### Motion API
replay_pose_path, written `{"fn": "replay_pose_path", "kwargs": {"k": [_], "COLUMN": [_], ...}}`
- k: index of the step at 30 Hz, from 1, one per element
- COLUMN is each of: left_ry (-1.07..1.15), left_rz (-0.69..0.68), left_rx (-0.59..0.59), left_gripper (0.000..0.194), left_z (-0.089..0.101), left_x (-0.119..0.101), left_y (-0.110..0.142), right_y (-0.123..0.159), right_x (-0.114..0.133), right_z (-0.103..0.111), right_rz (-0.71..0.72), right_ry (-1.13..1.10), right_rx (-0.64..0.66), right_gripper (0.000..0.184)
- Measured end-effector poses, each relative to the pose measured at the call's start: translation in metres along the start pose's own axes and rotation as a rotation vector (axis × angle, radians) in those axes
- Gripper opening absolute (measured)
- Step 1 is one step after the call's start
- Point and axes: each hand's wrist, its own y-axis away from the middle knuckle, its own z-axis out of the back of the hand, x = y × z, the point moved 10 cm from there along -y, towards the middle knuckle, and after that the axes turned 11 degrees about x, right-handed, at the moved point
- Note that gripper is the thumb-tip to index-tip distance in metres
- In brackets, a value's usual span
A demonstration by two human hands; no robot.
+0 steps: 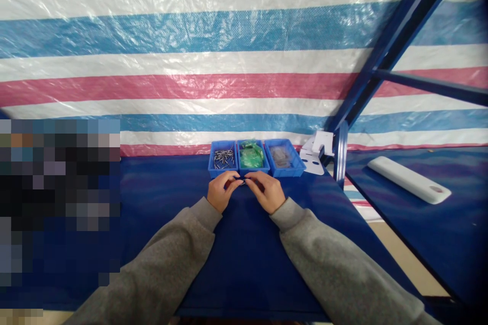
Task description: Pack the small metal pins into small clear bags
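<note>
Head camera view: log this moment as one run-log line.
left hand: pinching small dark part | right hand: pinching same part | nearby: blue bins holding metal pins, green bag, grey pieces

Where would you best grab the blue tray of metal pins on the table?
Probably the rim of its left wall, approached from the left: the blue plastic tray ends the row there, while its right side sits against the next tray. The loose metal pins lie open inside, so keep it level.

Shiny steel pins [223, 158] in a smooth blue plastic tray [218, 172] at twelve, matt grey cloth sleeves [328, 264] at six!
</note>
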Motion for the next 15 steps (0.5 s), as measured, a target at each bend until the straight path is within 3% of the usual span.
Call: {"fn": "replay_pose_path", "kwargs": {"k": [5, 10, 15], "left_ry": [0.069, 0.142, 0.302], "left_rz": [0.014, -0.004, 0.051], "left_rx": [0.025, -0.002, 0.029], "left_gripper": [0.018, 0.018, 0.018], "left_z": [-0.001, 0.002, -0.005], "left_x": [0.001, 0.001, 0.012], "left_y": [0.000, -0.001, -0.002], "right_y": [-0.001, -0.002, -0.003], "right_x": [0.006, 0.000, -0.003], "right_z": [-0.007, -0.002, -0.008], "right_rz": [0.060, 0.007, -0.027], "right_ry": [0.005, 0.012, 0.049], "right_rx": [0.047, 0.020, 0.085], "right_gripper": [0.024, 0.029, 0.037]}}
